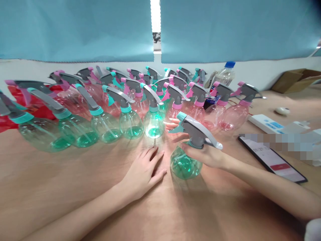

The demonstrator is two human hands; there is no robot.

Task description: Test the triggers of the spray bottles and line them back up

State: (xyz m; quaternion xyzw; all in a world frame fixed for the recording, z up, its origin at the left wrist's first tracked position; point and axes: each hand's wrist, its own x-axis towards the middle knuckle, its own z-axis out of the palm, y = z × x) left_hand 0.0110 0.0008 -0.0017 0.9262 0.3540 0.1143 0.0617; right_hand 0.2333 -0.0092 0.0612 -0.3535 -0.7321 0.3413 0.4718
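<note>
My right hand [207, 154] is at the neck of a green spray bottle [186, 164], which stands upright with a grey trigger head and teal collar. The neck sits between my thumb and fingers; the fingertips stretch out behind it toward the rows. My left hand [140, 170] lies palm down on the table, fingers apart, holding nothing. Just beyond its fingertips is another green spray bottle [153, 125] in the front row. Several more green bottles [110, 132] line up to the left, and pink spray bottles [234, 115] stand on the right and behind.
A phone [273, 159] lies on the wooden table [100, 197] at the right, near a white power strip [265, 124]. Farther back are a clear bottle with a blue cap [225, 73] and a cardboard box [293, 80]. Red plastic [35, 107] lies behind the left bottles.
</note>
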